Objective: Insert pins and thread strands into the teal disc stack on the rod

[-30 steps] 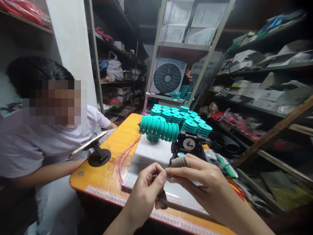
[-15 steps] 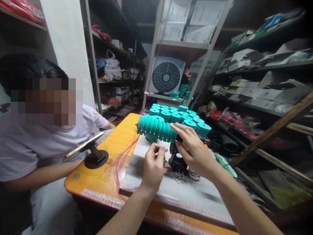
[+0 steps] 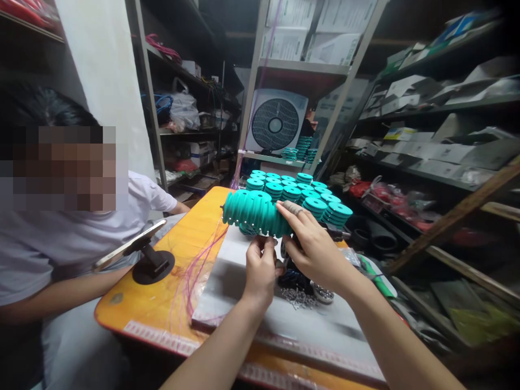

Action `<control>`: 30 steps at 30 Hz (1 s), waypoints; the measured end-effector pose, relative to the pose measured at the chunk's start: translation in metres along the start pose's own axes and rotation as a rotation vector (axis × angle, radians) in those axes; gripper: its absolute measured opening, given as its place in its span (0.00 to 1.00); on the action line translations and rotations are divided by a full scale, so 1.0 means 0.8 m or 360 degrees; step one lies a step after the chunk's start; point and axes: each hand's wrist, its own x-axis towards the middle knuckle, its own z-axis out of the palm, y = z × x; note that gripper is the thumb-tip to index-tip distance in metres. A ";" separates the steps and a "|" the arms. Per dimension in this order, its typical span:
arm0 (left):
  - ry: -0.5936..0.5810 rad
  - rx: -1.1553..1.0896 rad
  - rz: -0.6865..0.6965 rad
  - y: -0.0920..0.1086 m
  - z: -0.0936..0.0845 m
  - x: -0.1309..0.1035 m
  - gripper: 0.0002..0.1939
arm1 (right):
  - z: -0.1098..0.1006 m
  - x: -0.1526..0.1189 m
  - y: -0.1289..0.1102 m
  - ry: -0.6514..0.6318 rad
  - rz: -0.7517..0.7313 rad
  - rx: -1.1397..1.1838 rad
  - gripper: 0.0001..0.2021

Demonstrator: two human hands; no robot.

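Note:
A row of green ridged spools (image 3: 254, 211) lies sideways above the grey board, with small pale beads along its lower side. My right hand (image 3: 312, 238) reaches round its right end, fingers across the top and side. Just under the row, my left hand (image 3: 262, 268) is closed in a pinch, fingertips at the lower edge; what they hold is too small to make out. Thin pink lines (image 3: 195, 276) trail from the row's left end over the table. Small metal pieces (image 3: 298, 298) lie heaped by my left hand, beside a round dish (image 3: 324, 293) of more.
Several stacks of green spools (image 3: 290, 192) stand behind the row. A phone on a black stand (image 3: 154, 265) is at the table's left, where another person (image 3: 77, 233) sits. A box fan (image 3: 276, 123) stands on the rear shelf; loaded shelves (image 3: 430, 157) line the right.
My left hand has risen to the underside of the spool row. My right hand has shifted slightly left, its lower fingers closing in against the row. The view has moved a little.

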 end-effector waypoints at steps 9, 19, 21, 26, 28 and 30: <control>-0.0036 -0.0098 -0.0003 0.002 0.004 0.004 0.10 | 0.006 0.026 0.007 -0.0179 0.0021 -0.0152 0.30; -0.0069 -0.0173 -0.0033 0.000 -0.006 0.003 0.14 | 0.012 0.036 0.012 -0.0130 -0.0038 -0.0258 0.32; -0.0078 -0.0134 -0.0004 0.003 -0.017 -0.005 0.17 | 0.010 0.031 0.011 -0.0108 -0.0055 -0.0156 0.31; -0.0024 0.0261 0.0160 0.022 -0.053 -0.043 0.16 | 0.001 0.004 -0.023 0.0212 -0.0041 0.0118 0.22; -0.0005 0.0424 0.0219 0.035 -0.061 -0.062 0.15 | -0.006 -0.008 -0.047 0.0220 -0.0003 0.0288 0.14; -0.0015 0.0502 0.0220 0.047 -0.061 -0.080 0.14 | -0.014 -0.017 -0.068 0.0108 0.0059 0.0538 0.10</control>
